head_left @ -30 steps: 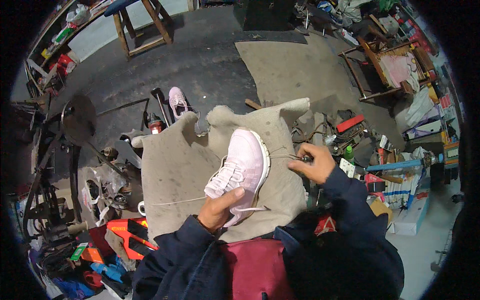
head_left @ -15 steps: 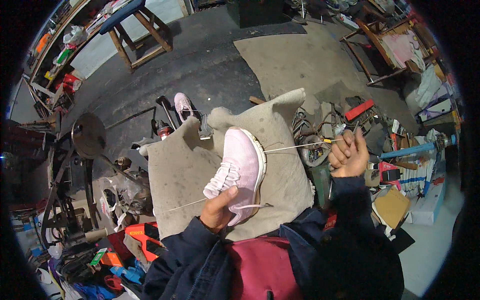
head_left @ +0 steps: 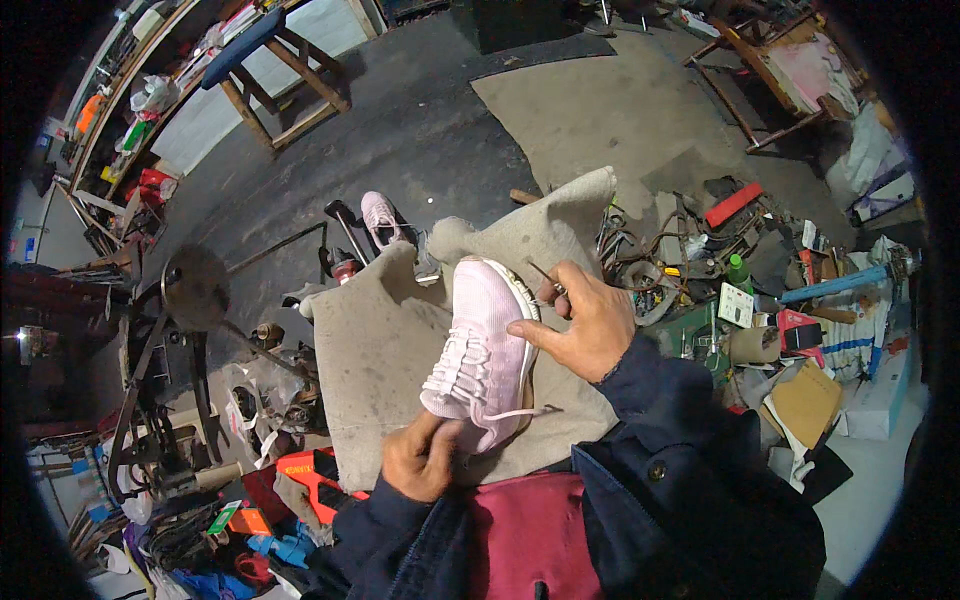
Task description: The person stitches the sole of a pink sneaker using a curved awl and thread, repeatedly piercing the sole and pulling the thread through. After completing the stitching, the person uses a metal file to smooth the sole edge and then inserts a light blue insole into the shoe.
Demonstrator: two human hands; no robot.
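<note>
A pink sneaker (head_left: 478, 310) with white laces rests upright on a beige cloth (head_left: 370, 350) over my lap, toe pointing away from me. At its lower left, my left hand (head_left: 420, 460) has curled fingers against the heel end; what they hold is hidden. My right hand (head_left: 577, 325) is closed on a thin awl (head_left: 545, 276) beside the right edge of the sole, thumb touching the shoe's upper. A second pink sneaker (head_left: 381, 216) lies on the floor beyond the cloth.
A metal machine with a round disc (head_left: 195, 285) stands at left. Tools and scraps, including a red block (head_left: 732, 203), crowd the right. A blue-topped stool (head_left: 245, 50) and a wooden chair (head_left: 760, 70) stand farther off. Red and orange packages (head_left: 250, 520) lie at lower left.
My right hand went out rightward pulling a pale thread taut, then came back in against the shoe. My left hand has slipped lower and left along the heel.
</note>
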